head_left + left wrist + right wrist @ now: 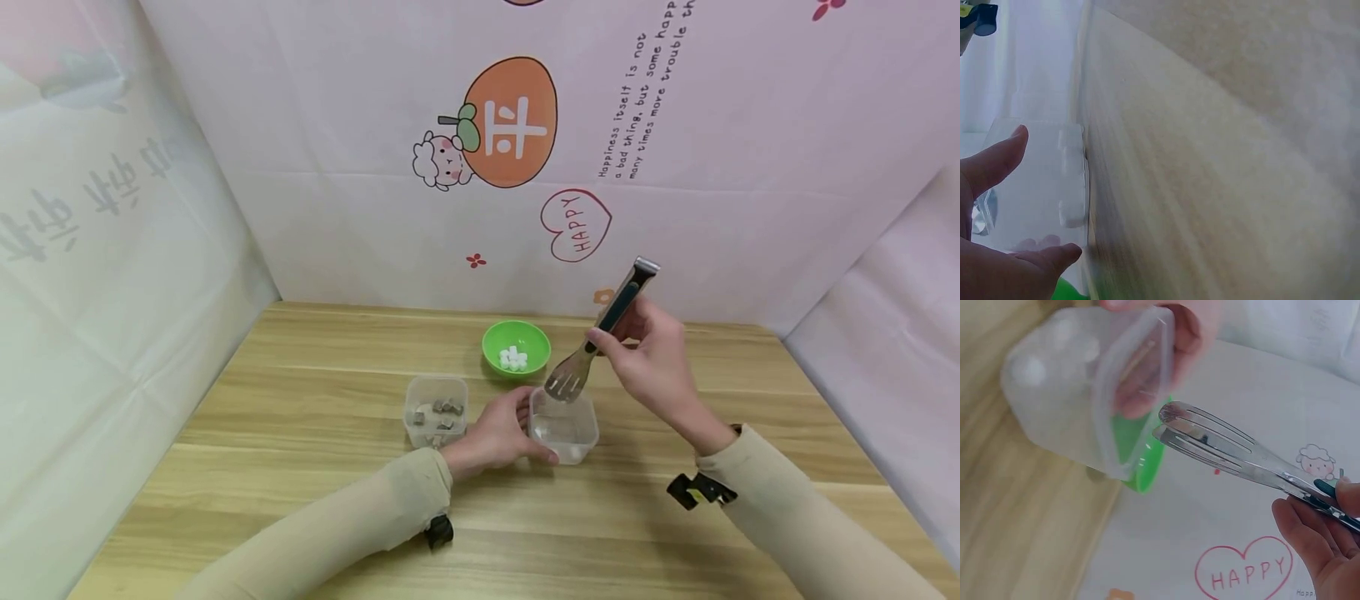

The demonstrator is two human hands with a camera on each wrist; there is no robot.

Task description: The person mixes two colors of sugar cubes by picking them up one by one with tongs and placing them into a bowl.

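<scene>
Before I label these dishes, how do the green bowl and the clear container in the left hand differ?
The green bowl is round; the clear container is squarish. The bowl is green, the container see-through. The left hand grips the container, while no hand holds the bowl. Both are open-topped.

slvs (337, 521): beige | wrist cams (439, 532): blk, R w/ yel mark (698, 496) | hands (654, 362): bare

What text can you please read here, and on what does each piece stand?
"HAPPY": in the red heart on the back cloth.
"平", turned sideways: on the orange fruit drawing.
"Happiness itself is not / a bad thing, but some happ / many times more trouble th": back cloth, cut off.
Grey characters, left cloth: too faint.
Yellow patch, right wrist device: too small.
Bowl, tongs, tubs: none legible.
</scene>
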